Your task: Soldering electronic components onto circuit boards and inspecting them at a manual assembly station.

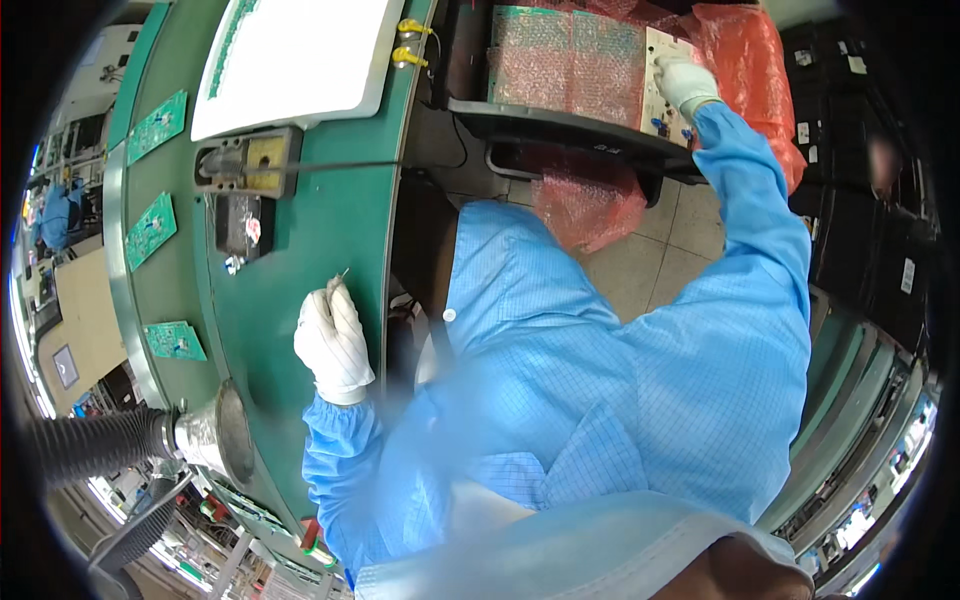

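My left hand (335, 345), in a white glove, rests over the green bench mat with its fingertips pinched together. A small, thin, pale thing (343, 274) pokes out from between them, too small to name. Reaching far to the right, my gloved right hand (686, 82) has its fingers curled at a cream circuit board (657, 98) with blue parts at its near end. That board lies beside boards in pink bubble wrap (565, 65) in a dark bin (560, 122). My right fingertips are partly hidden.
On the bench (270, 300) are a soldering iron stand (247, 163), a small black box (243, 225) and a white tray (300, 65). Several green circuit boards (150, 232) line the rail. A fume hose nozzle (215, 437) stands near. Red plastic wrap (745, 60) hangs beyond the bin.
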A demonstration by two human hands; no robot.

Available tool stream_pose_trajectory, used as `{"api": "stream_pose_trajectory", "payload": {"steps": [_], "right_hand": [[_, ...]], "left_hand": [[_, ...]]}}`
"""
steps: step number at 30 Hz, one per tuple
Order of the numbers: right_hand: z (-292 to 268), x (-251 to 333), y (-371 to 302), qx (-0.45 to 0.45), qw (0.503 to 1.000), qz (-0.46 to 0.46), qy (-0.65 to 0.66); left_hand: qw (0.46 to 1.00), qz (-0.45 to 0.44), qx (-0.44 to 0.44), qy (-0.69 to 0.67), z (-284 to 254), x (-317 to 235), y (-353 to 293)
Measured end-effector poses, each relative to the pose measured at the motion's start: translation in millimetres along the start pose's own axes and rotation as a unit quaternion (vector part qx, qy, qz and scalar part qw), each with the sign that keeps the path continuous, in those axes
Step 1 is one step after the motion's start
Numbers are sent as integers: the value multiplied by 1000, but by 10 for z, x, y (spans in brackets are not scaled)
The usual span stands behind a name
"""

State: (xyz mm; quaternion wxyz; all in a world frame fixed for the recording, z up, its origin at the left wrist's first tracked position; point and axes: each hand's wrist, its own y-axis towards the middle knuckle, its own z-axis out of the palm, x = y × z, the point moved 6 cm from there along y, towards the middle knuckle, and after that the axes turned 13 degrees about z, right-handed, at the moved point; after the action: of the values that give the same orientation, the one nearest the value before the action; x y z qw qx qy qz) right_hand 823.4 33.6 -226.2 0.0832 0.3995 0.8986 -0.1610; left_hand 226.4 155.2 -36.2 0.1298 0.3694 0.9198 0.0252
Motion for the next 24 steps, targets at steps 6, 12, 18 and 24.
{"api": "stream_pose_trajectory", "payload": {"steps": [6,12,18,24], "right_hand": [[1513,134,760,81,968,-93,-219],[1795,294,736,105,930,-185,-301],[1631,379,749,130,926,-210,-286],[1488,221,811,103,944,-180,-257]], "left_hand": [[1000,-21,1,-14,15,-105,279],[999,15,-36,-2,28,-113,271],[1000,3,-20,11,42,-102,277],[999,9,-39,2,15,-140,288]]}}
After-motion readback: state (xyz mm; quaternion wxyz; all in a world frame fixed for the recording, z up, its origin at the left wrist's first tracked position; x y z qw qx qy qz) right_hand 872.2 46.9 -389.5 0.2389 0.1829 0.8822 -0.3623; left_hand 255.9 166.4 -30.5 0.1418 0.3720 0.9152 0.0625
